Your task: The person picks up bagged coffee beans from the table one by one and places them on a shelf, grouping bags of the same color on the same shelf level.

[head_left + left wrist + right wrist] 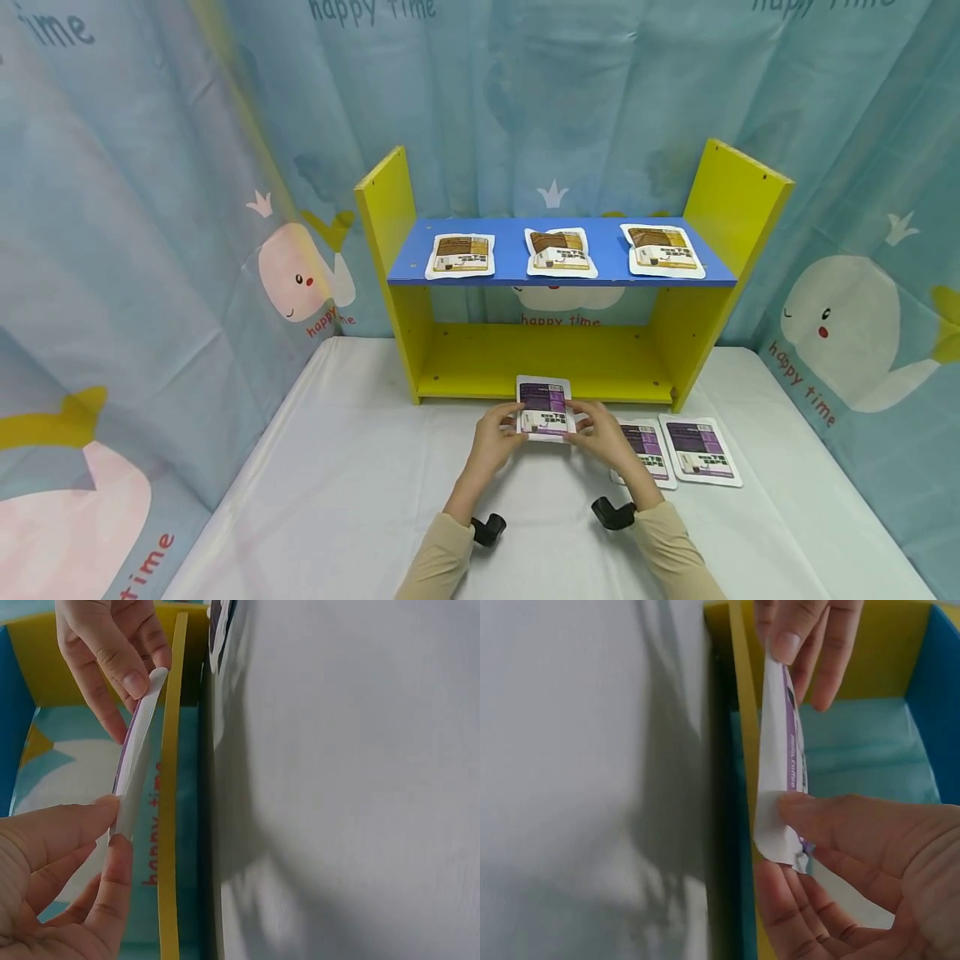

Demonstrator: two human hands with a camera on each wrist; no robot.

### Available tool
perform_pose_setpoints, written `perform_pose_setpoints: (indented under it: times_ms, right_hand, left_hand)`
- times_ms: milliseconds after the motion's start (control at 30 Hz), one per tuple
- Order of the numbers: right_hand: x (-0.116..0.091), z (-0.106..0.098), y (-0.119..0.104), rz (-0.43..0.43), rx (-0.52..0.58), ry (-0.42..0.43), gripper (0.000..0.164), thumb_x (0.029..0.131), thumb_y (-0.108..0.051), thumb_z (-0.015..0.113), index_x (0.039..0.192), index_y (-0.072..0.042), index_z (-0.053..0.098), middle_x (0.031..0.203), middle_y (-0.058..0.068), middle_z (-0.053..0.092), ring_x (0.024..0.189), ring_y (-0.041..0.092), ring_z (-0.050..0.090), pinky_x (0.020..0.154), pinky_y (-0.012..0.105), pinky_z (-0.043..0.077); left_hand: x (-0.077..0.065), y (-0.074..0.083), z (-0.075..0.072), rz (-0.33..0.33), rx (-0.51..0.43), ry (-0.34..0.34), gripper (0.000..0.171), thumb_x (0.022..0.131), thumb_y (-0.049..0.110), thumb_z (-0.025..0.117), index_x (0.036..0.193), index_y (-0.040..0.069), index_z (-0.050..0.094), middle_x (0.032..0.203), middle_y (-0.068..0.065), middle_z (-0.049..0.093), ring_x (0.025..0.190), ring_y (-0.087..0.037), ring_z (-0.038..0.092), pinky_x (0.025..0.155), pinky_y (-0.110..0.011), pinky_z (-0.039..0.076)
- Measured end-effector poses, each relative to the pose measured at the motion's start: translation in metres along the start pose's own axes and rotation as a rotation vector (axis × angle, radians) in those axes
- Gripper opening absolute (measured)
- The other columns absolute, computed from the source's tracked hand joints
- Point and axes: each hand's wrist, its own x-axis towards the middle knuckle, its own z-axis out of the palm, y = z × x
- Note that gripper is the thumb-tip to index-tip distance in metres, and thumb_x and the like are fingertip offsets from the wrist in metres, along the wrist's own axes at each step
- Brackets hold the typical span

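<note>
A white packet with a purple label [544, 407] is held up between both hands in front of the shelf's lower board. My left hand [494, 435] pinches its left edge between thumb and fingers. At the opposite edge, my right hand [602, 433] pinches it the same way. The left wrist view shows the packet [135, 757] edge-on, with the left thumb on its printed face. In the right wrist view the packet [780, 765] shows its white side and purple print. Two more purple packets, one [648, 450] partly behind the right forearm and another [701, 450], lie on the table.
A yellow shelf unit [543, 358] with a blue upper board [510, 250] stands at the back of the white table [322, 492]. On the blue board lie three brown-labelled packets: left [461, 255], middle [561, 252] and right [662, 251]. Printed curtains [525, 100] hang behind and at the sides.
</note>
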Motion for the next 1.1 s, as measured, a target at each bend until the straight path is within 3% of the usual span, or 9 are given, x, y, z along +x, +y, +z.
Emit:
perform_pose_setpoints:
  times_ms: [433, 833, 1100]
  right_hand:
    - [0.018, 0.033, -0.010, -0.032, 0.051, 0.069, 0.051, 0.073, 0.002, 0.075, 0.121, -0.002, 0.059, 0.113, 0.019, 0.054, 0.080, 0.024, 0.061, 0.064, 0.024, 0.054]
    - [0.036, 0.055, -0.020, -0.125, 0.079, 0.127, 0.049, 0.074, 0.006, 0.072, 0.120, -0.004, 0.060, 0.112, 0.021, 0.058, 0.078, 0.025, 0.060, 0.067, 0.026, 0.056]
    - [0.049, 0.071, -0.026, -0.172, 0.083, 0.146, 0.040, 0.076, 0.006, 0.070, 0.115, -0.001, 0.063, 0.110, 0.021, 0.060, 0.077, 0.023, 0.061, 0.068, 0.027, 0.056]
  left_hand:
    - [0.004, -0.009, -0.028, 0.044, 0.087, 0.067, 0.045, 0.074, -0.007, 0.070, 0.118, 0.001, 0.062, 0.120, -0.015, 0.057, 0.092, -0.028, 0.058, 0.067, -0.020, 0.053]
    - [0.009, -0.016, -0.052, 0.014, 0.118, 0.152, 0.042, 0.076, -0.006, 0.070, 0.117, 0.002, 0.063, 0.126, -0.018, 0.055, 0.095, -0.030, 0.059, 0.071, -0.030, 0.055]
    - [0.013, -0.023, -0.063, 0.002, 0.107, 0.184, 0.043, 0.076, -0.010, 0.067, 0.116, 0.002, 0.063, 0.126, -0.019, 0.055, 0.095, -0.032, 0.057, 0.067, -0.023, 0.051]
